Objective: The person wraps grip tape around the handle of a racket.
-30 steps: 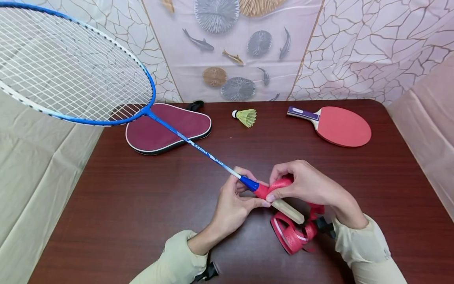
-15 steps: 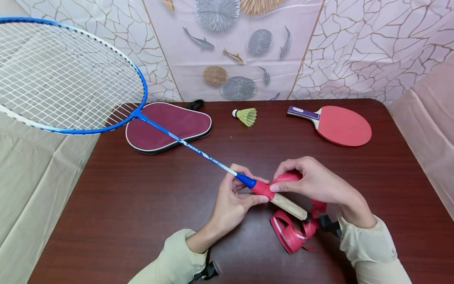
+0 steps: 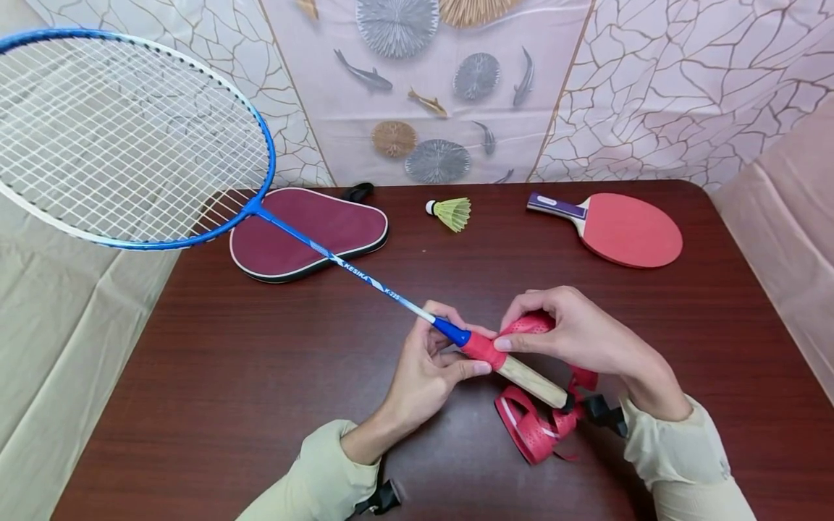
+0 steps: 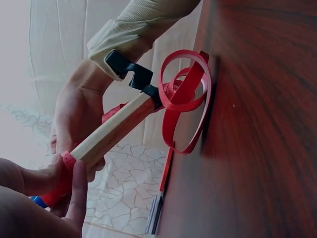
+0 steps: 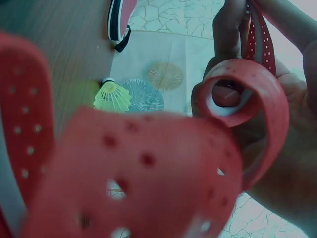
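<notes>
My left hand (image 3: 423, 369) grips a blue-and-white badminton racket (image 3: 365, 277) at the upper end of its handle, thumb and fingers around the red-wrapped part. Below that wrap the bare wooden handle (image 3: 531, 380) shows, ending in a black butt. My right hand (image 3: 580, 336) pinches perforated red grip tape (image 3: 531, 323) against the handle, where the wrap meets the wood. The loose tape (image 4: 185, 99) hangs down in coils beside the handle's butt. In the right wrist view the tape coils (image 5: 143, 173) loom close and hide much of the work.
A maroon paddle case (image 3: 300, 235) lies at the back left of the brown table (image 3: 260, 405), beneath the racket's shaft. Behind the hands are a yellow shuttlecock (image 3: 451, 214) and, to its right, a red table tennis paddle (image 3: 628, 230). A patterned cloth (image 3: 436, 94) hangs behind.
The racket head has dropped lower and the handle has turned slightly. My right hand has moved a little right with the tape, and more of the wood shows. Little differs in the last half second.
</notes>
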A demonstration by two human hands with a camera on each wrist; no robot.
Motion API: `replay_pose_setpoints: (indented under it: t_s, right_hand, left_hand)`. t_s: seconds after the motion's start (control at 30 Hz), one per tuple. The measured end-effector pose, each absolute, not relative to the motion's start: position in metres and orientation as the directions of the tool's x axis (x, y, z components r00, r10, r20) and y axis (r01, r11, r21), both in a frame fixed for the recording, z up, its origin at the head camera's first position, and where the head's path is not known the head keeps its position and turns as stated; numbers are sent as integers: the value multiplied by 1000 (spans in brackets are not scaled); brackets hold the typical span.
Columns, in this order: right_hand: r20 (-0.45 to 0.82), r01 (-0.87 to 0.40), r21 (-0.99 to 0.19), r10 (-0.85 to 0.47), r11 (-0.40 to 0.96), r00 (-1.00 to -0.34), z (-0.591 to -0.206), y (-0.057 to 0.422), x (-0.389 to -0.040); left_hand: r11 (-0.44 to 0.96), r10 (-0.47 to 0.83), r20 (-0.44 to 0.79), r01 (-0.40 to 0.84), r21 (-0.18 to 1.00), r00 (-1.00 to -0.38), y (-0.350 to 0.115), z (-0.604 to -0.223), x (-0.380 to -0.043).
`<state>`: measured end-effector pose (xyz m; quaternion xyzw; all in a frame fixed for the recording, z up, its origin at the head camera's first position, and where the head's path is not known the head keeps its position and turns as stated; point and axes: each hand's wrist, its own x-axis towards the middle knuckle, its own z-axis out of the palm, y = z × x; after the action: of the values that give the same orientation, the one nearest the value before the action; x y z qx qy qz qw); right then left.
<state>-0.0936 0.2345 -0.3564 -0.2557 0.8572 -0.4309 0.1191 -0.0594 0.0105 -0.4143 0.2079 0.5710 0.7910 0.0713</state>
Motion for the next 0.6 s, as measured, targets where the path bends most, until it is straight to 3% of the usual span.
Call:
replay_pose_setpoints:
  t_s: [0.33, 0.6]
  right_hand:
    - [-18, -320, -811, -567, 490, -824, -362, 234, -97]
    - [-31, -318, -799, -563, 510, -826, -363, 233, -96]
  left_hand:
    - [-338, 401, 243, 104, 936, -883, 11, -418, -60]
    - [-314, 408, 151, 16, 949, -900, 12, -420, -61]
